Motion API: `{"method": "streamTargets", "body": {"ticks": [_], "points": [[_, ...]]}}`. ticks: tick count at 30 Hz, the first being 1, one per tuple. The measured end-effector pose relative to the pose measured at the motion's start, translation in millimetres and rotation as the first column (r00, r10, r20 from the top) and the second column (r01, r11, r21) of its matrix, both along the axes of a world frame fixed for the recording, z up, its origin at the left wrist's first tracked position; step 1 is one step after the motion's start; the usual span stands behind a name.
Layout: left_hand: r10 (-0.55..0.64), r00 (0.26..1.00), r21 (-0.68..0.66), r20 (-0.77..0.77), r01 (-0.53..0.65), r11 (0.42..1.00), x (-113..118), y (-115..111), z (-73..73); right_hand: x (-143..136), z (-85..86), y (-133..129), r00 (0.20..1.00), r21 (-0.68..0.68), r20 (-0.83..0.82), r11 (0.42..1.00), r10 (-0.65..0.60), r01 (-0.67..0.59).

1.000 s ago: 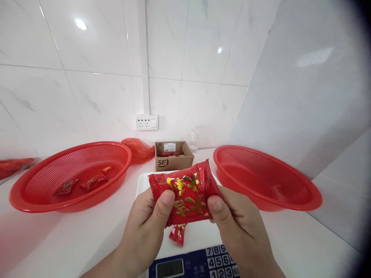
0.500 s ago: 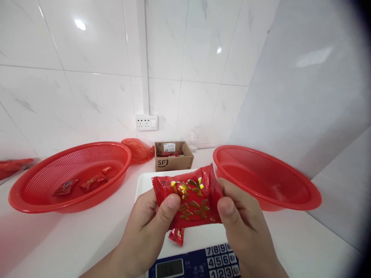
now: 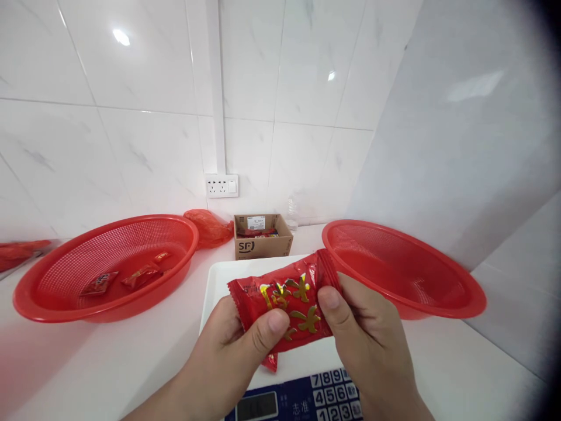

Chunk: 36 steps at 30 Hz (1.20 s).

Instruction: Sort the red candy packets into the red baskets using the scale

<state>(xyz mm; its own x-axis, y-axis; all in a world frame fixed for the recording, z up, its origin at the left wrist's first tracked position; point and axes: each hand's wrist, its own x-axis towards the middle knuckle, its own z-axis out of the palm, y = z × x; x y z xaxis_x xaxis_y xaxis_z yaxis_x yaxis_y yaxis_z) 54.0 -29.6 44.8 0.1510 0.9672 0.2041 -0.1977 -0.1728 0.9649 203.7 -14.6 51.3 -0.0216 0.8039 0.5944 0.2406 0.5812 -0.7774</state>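
Note:
A shiny red snack packet with gold lettering is held up between both hands, tilted a little. Its left end is pinched by my left hand, the thumb lying across the front. On the right end, my right hand grips with its thumb pressed on the wrapper. Below the hands is a digital scale with a white pan and a blue keypad panel. A small red packet lies on the pan, mostly covered by the held packet and my left hand.
On the left stands a red perforated basket with several red packets inside. Another red basket stands right. Behind the scale are a cardboard box holding packets, a red plastic bag and a clear bottle.
The held packet has tilted, its right end a little higher. My left thumb has moved right across its front, and my right thumb has shifted slightly up and left.

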Motion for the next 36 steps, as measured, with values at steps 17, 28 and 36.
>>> {"method": "streamTargets", "body": {"ticks": [17,28,36], "points": [[-0.018,0.998,0.132,0.057,0.01,0.991,-5.8,7.3,-2.9,1.5,3.6,0.4,0.864,-0.203,-0.377,0.881,0.333,-0.428],[-0.008,0.992,0.138,0.128,-0.01,0.99,-4.3,3.6,-4.8,1.2,-1.6,2.5,0.929,-0.231,-0.148,0.901,0.339,-0.366],[0.023,0.998,0.242,0.064,-0.038,0.969,-5.7,4.6,-4.3,5.5,-3.9,3.4,0.934,-0.145,-0.072,0.923,0.349,-0.356]]}}
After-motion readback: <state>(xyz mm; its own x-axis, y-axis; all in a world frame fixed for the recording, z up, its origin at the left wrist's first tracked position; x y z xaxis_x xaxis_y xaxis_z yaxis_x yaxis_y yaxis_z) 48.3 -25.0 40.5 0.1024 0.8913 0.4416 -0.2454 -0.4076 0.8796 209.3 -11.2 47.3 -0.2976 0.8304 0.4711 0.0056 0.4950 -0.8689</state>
